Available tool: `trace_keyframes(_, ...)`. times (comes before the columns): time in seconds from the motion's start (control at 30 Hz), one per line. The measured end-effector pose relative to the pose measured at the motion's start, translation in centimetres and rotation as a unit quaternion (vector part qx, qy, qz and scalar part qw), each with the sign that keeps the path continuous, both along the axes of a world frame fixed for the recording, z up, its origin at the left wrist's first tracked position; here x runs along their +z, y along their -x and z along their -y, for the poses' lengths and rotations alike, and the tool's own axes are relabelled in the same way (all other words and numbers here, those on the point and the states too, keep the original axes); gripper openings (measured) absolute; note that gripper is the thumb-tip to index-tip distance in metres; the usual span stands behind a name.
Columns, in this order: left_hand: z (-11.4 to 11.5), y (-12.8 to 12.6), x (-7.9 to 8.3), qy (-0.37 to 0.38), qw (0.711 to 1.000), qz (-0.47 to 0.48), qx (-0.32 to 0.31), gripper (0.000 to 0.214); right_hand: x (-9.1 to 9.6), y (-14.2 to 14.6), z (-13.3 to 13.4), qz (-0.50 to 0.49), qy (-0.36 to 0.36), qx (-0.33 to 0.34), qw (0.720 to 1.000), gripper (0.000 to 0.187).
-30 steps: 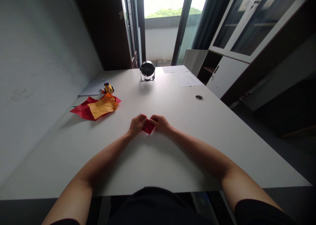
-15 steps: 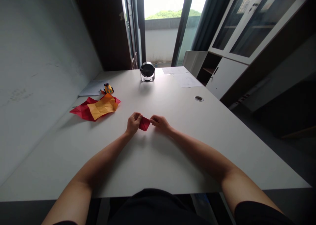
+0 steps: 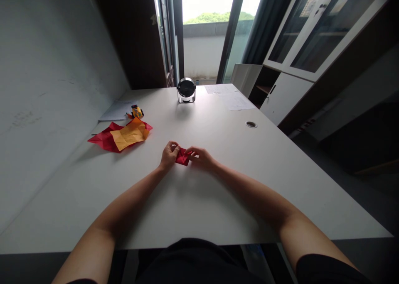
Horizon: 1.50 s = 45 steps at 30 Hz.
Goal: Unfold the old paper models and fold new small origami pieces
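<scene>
A small folded piece of red paper is between my two hands, just above or on the white desk; I cannot tell which. Creases run across its face. My left hand pinches its left edge between thumb and fingers. From the other side, my right hand has its thumb and fingertips on the upper right part of the paper, partly covering that corner. The other fingers of my right hand are bent and slightly apart.
Left on the desk lie creased sheets, a yellow paper over a red one. Behind them stands a small yellow toy. A round black device on a metal stand, white papers and a cable hole are farther off.
My right fingers have moved left, from the paper's right corner onto its upper right face. The paper has turned or been folded a little; its lower edge now looks straighter.
</scene>
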<state>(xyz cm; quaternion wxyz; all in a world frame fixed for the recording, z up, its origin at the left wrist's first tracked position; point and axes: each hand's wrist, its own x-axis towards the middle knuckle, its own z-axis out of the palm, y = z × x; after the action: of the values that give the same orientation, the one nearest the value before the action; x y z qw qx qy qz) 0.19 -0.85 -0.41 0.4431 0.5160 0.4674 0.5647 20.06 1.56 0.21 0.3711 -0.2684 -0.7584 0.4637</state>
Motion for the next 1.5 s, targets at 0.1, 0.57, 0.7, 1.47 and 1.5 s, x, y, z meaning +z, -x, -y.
trace_keyframes(0.1,0.2,-0.3,0.0,0.014,0.999,0.005,-0.029,0.028,-0.3,0.1,-0.1,0.01,-0.025,-0.035,0.999,0.014)
trace_keyframes(0.57,0.1,-0.4,0.2,-0.024,0.998,-0.013,-0.057,0.036,-1.3,-0.3,-1.9,-0.125,0.023,-0.164,0.978,0.025)
trace_keyframes(0.7,0.4,-0.4,0.1,-0.011,0.996,-0.063,-0.069,0.034,-1.7,-0.2,-2.1,-0.146,0.04,-0.154,0.976,0.027)
trace_keyframes(1.47,0.1,0.0,-0.5,-0.017,0.997,-0.068,-0.023,0.04,-1.4,0.0,-1.6,-0.075,0.026,-0.162,0.984,0.022)
trace_keyframes(1.5,0.2,0.0,-0.5,-0.016,0.997,-0.069,-0.028,0.04,-1.3,0.0,-1.5,-0.06,0.021,-0.164,0.984,0.021)
